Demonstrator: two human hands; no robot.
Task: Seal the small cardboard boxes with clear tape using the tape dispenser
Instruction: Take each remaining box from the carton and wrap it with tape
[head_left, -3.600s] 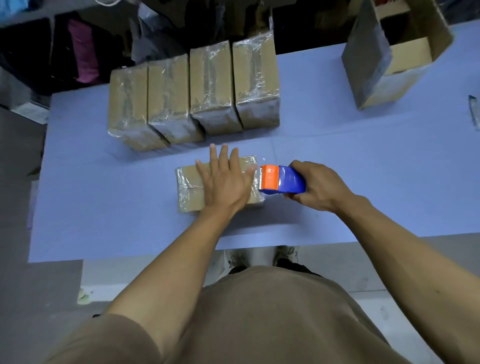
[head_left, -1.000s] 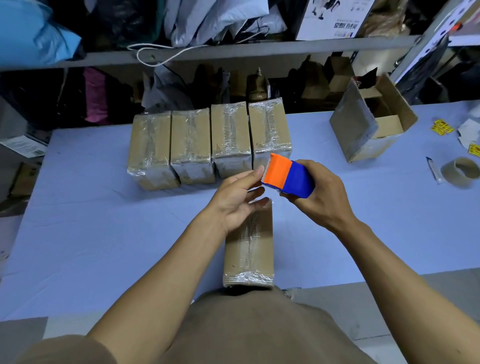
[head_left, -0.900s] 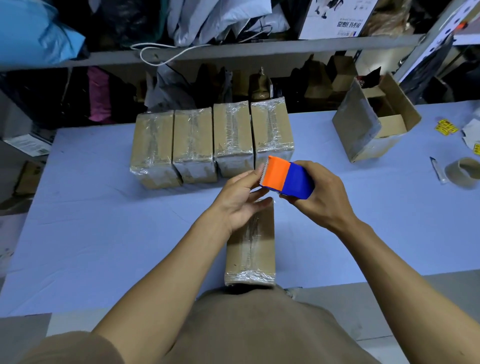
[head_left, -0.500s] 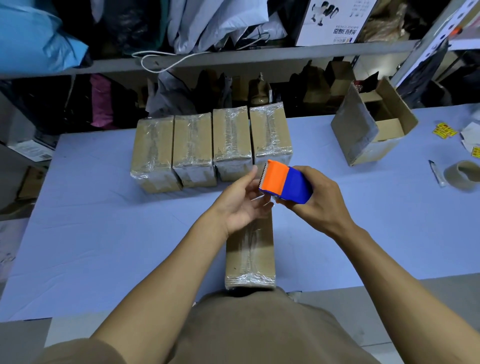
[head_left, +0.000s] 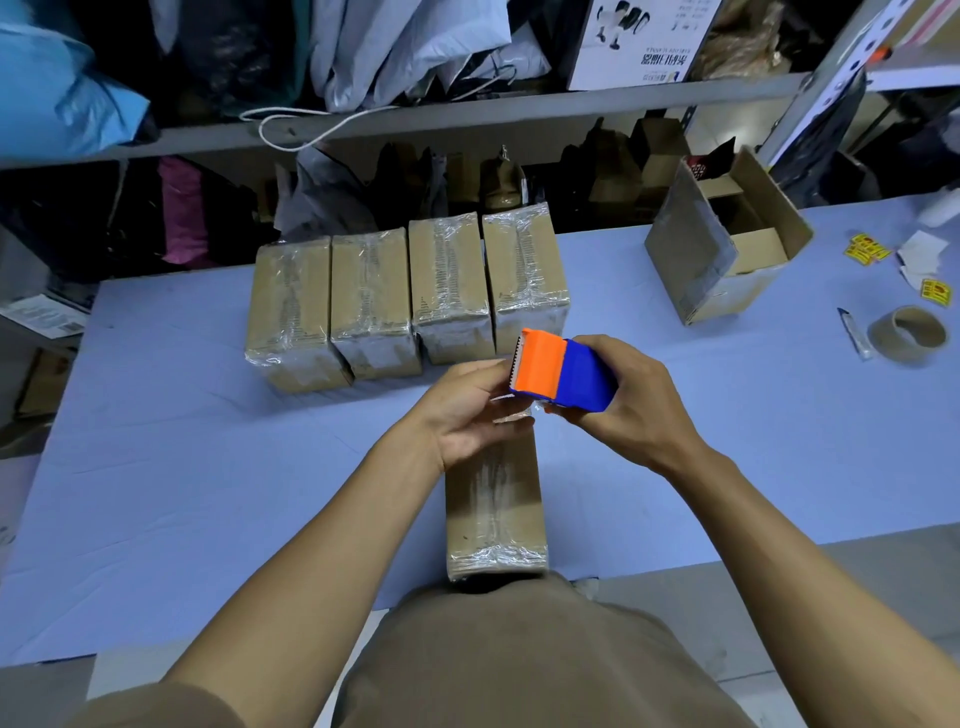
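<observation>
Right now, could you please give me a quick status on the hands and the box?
Right hand grips tape dispenser. Left hand pinches the tape end at its blade. Box lies beneath, already wrapped. Nothing in the way.

Tape dispenser (head_left: 563, 373) in R hand (head_left: 631, 405)

Small cardboard boxes and tape dispenser

An orange-and-blue plastic tape dispenser (head_left: 563, 373) was raised above a tape-wrapped brown cardboard box (head_left: 496, 512) lying lengthwise at the table's near edge; four wrapped boxes (head_left: 405, 293) stood side by side behind.

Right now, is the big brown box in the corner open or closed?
Open. The big box lies tipped with its flaps spread, so you can see inside.
</observation>
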